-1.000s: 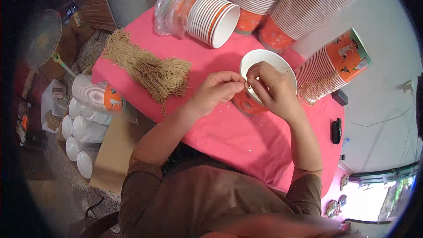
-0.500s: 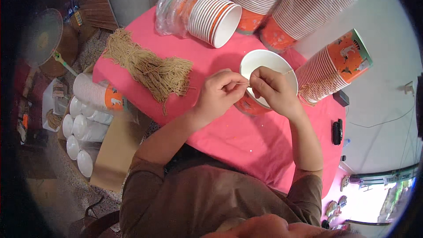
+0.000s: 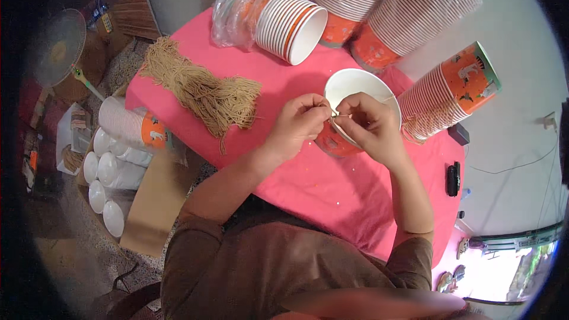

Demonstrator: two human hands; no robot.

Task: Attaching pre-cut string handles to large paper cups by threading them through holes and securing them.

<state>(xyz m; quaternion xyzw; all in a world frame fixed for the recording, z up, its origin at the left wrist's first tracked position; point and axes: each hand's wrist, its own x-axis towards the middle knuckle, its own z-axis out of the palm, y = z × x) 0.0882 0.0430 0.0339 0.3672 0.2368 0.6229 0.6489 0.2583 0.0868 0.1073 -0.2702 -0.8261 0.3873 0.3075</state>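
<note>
Over the near rim of a white-lined orange paper bucket, both my hands pinch a thin tan string. My left hand grips one part of it between thumb and fingertips. A short way to the right, my right hand pinches another part, and a small bend or loop shows between them. A bit of pale string also crosses the bucket's right rim. Left of my hands lies a thick bundle of tan strings on the pink cloth.
Stacked paper buckets lie on their side in plastic at the back, beside tall wrapped stacks. Another stack with strings leans at right, near a black object. A carton of wrapped buckets stands on the floor left.
My fingertips have drawn slightly apart, and the right fingers have opened out a little while keeping their pinch. A small bend in the string now shows between my hands.
</note>
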